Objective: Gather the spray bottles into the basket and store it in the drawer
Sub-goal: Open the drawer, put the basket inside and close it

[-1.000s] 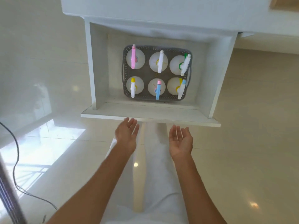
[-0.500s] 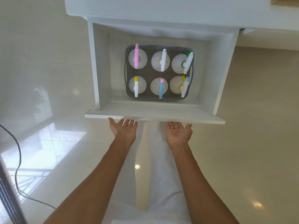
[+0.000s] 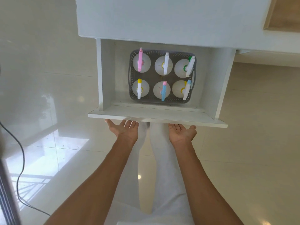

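Head view: both palms up at the lower edge of the drawer front (image 3: 155, 118). Left hand (image 3: 124, 129) spread wide, empty, fingertips tucked under the front panel left of its middle. Right hand (image 3: 182, 132) likewise wide, empty, fingertips under the panel right of its middle. Judged as the closing step. Best done with even pressure from both palms, square to the panel, slow and steady so nothing inside tips or slides; fingers drawn clear of the lower edge before the panel meets the cabinet (image 3: 162, 18).

Inside the drawer (image 3: 105, 75), grey perforated basket (image 3: 162, 101) on the drawer floor, near the middle, apart from the side walls. In the basket, six spray bottles (image 3: 163, 65) upright, two rows of three, triggers pink, white, green, yellow and blue. No bottle visible outside the basket.
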The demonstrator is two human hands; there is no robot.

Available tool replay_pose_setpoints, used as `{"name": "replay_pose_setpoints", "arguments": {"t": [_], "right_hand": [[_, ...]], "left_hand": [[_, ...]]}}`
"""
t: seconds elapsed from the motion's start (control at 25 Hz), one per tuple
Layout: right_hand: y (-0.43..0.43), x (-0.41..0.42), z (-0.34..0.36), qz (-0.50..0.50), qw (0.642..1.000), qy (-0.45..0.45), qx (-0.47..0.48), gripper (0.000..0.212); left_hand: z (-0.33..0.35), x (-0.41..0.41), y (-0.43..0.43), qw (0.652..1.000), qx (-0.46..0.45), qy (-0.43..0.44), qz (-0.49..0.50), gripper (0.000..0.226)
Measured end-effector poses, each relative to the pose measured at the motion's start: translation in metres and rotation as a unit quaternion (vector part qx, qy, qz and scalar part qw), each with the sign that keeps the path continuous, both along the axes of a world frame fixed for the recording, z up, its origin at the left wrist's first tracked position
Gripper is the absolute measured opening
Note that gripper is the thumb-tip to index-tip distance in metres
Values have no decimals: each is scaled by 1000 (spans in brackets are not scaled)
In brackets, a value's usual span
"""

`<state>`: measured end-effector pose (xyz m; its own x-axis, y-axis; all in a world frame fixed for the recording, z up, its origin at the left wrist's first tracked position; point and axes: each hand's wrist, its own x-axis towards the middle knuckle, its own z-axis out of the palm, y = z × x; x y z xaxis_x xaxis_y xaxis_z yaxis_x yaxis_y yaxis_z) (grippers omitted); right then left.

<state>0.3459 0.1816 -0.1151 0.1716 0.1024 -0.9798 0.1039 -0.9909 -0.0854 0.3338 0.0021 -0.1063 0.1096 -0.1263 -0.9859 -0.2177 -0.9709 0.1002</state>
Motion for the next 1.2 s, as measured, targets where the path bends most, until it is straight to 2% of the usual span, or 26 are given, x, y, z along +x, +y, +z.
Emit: {"name": "replay_pose_setpoints", "arguments": {"t": [0.48, 1.2], "right_hand": [[21, -101, -3, 29, 997, 62, -31, 87], [17, -221, 0, 53, 995, 87, 15, 91]], "left_hand": [[-6, -90, 14, 998, -38, 52, -19, 90], [2, -212, -3, 995, 32, 75, -63, 95]]}}
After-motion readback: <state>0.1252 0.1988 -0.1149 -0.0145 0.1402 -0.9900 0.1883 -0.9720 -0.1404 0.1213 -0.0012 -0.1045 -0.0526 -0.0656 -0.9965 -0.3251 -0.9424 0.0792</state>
